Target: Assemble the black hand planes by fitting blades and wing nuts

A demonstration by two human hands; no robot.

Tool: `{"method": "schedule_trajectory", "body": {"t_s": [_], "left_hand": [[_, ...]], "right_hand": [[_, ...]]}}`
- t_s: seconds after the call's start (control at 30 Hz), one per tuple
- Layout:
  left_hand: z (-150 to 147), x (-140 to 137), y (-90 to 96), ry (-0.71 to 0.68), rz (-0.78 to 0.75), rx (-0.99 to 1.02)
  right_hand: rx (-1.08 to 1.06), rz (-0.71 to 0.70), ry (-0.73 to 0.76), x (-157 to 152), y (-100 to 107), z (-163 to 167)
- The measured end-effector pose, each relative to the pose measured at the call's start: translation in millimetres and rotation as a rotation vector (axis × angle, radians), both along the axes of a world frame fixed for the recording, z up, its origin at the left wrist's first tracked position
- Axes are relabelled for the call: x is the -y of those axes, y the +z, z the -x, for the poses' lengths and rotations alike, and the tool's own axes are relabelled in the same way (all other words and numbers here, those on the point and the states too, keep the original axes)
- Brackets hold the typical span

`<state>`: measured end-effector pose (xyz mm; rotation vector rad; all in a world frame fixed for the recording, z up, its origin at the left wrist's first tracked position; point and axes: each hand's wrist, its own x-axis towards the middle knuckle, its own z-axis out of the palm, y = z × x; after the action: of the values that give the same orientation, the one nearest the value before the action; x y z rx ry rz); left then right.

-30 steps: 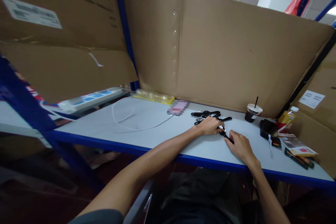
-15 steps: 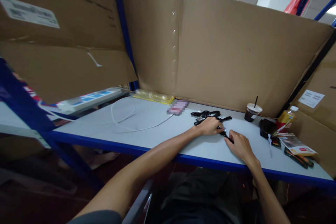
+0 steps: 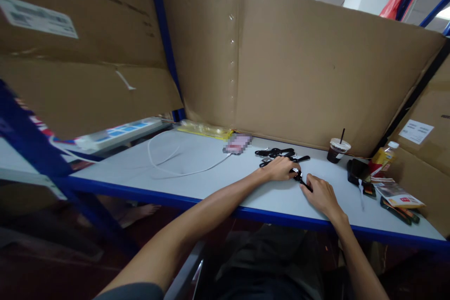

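At the far left a white power strip [image 3: 126, 129] with blue sections sits beyond the blue frame. On the bench [image 3: 123, 168], a white cable [image 3: 214, 166] loops across to a blurred pink phone [image 3: 238, 143]; clear, yellow-edged packaging [image 3: 206, 129] lies behind it, against the cardboard wall [image 3: 309, 65]. Next comes a cluster of black straps [image 3: 274, 152], partly hidden by the left hand [image 3: 282, 168]. That hand is curled, its fingertips closed on the upper end of a black strap with a shiny part [image 3: 300, 178], which lies between the hands. The right hand [image 3: 320, 193] is nearly closed, pinching the strap's lower end. Farther right and well apart stand a lidded cup [image 3: 338, 151], a black case [image 3: 357, 170] and a white-capped bottle [image 3: 385, 157]. A slim white item [image 3: 362, 194] lies before the case, and a packet [image 3: 399, 194] partly covers dark green-and-orange pieces [image 3: 397, 212].
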<state>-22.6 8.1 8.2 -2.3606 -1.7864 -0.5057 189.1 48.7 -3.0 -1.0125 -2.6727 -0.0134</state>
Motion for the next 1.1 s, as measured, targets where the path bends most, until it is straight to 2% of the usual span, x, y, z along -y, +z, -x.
{"method": "schedule_trajectory", "body": {"t_s": [0.4, 0.87, 1.1], "left_hand": [[-2.6, 1.0, 0.7, 0.058, 0.014, -0.041], [1.1, 1.6, -0.6, -0.089, -0.013, 0.065], [1.9, -2.5, -1.4, -0.023, -0.010, 0.015]], "right_hand": [[-0.003, -0.008, -0.002, -0.6, -1.3, -0.2], [-0.004, -0.008, -0.001, -0.2, -0.5, 0.1], [-0.003, 0.000, -0.002, -0.8, -1.3, -0.1]]}}
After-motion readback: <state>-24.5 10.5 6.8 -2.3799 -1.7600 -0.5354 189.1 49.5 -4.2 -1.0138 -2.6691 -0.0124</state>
